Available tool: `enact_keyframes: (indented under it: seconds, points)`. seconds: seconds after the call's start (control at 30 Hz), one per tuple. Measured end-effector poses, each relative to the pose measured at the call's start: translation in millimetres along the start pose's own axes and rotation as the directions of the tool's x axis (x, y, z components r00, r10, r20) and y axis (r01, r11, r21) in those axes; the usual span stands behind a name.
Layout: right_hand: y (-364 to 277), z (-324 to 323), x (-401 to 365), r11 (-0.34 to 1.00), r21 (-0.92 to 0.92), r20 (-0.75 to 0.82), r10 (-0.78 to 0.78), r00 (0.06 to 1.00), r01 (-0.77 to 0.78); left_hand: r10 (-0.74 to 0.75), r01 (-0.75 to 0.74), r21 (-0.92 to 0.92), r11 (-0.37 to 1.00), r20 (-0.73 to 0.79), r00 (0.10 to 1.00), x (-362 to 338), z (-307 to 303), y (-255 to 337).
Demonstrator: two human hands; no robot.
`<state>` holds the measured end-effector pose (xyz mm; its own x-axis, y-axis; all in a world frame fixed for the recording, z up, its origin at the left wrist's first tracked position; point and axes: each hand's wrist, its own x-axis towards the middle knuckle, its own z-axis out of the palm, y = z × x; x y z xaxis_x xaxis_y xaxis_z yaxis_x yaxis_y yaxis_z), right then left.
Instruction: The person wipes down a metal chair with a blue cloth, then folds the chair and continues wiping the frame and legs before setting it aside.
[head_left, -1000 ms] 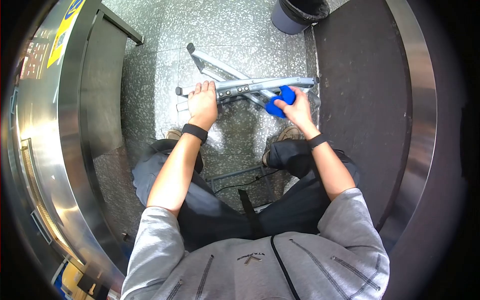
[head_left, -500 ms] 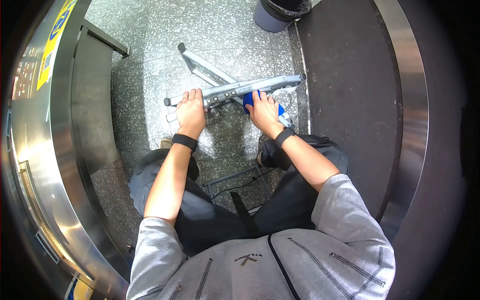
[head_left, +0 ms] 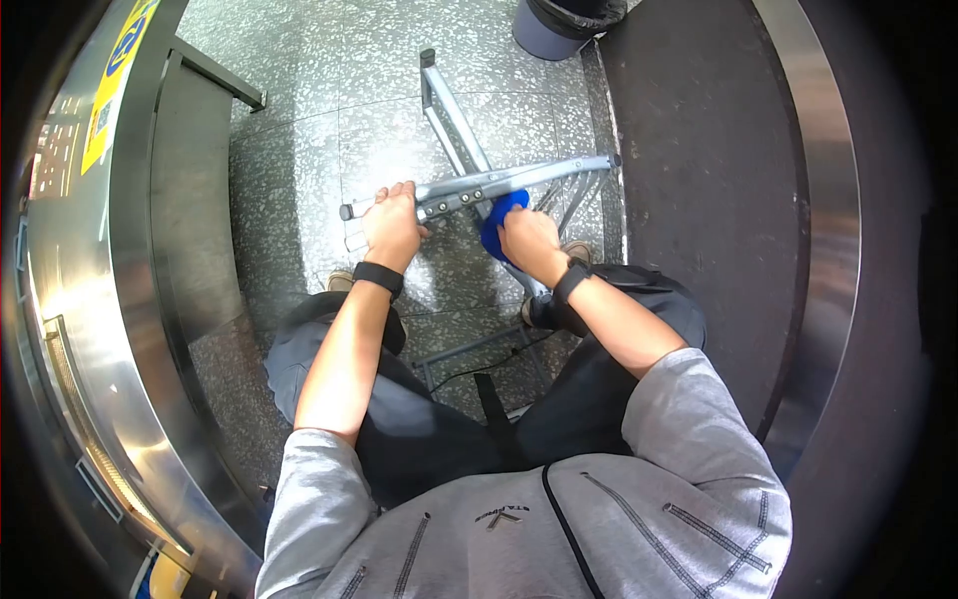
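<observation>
Ahead of my knees a grey metal folding frame (head_left: 479, 190) stands on the floor, its tubes crossed in an X, with dark end caps and several bolts near the crossing. My left hand (head_left: 393, 230) is wrapped round the left part of the near-level tubes. My right hand (head_left: 533, 240) is closed on a blue cloth (head_left: 505, 228), pressed against the slanted leg just below the crossing. That leg's far end (head_left: 428, 62) points up and away; its near end reaches toward my right foot. The fingertips of my right hand are partly hidden.
A bin with a black liner (head_left: 557, 28) stands at the top. Dark panelling (head_left: 709, 230) runs along the right, and a steel counter (head_left: 110, 329) along the left. Between my legs lie a thin metal frame (head_left: 469, 346), a black cable and a strap.
The slanted leg has swung steeper, its far end moving right and away, so the X is wider. My right hand and the blue cloth have shifted slightly down. My left hand keeps its grip.
</observation>
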<state>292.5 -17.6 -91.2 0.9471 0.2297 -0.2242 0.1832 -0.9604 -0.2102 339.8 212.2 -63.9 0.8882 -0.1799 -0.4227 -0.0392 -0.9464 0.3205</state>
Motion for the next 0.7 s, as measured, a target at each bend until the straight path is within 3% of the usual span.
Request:
enact_keyframes:
  seconds: [0.13,0.17,0.27,0.37,0.47,0.57,0.67,0.7]
  points:
    - [-8,2,-31,0.989,-0.144,0.288,0.057,0.956,-0.016,0.096,-0.094,0.018,0.995,-0.237,0.967,-10,20,-7]
    - [-10,1,-37,0.977,-0.207,0.374,0.033,0.927,0.049,0.119,-0.123,0.007,0.992,-0.302,0.946,-10,23,-9]
    - [-7,6,-43,0.976,-0.208,0.457,0.15,0.877,-0.059,0.056,-0.055,0.026,0.998,-0.065,0.996,-5,11,-9]
    - [0,-4,-36,0.99,-0.061,0.258,0.139,0.956,-0.127,0.027,-0.026,0.028,0.999,-0.061,0.998,-6,5,-2]
    - [8,25,-19,0.988,-0.047,-0.129,0.139,0.982,-0.146,0.032,-0.035,-0.013,0.999,-0.164,0.986,-2,12,-2]
    - [21,21,7,0.991,0.136,-0.227,0.015,0.974,0.017,0.008,-0.005,0.021,1.0,-0.131,0.991,-1,11,0]
    - [14,0,12,0.966,0.179,0.122,0.165,0.979,-0.185,-0.009,0.005,-0.043,0.999,-0.102,0.995,-7,0,3]
    - [11,-5,11,0.979,0.088,0.168,0.169,0.971,-0.186,-0.008,0.003,-0.046,0.999,-0.101,0.995,-7,2,2]
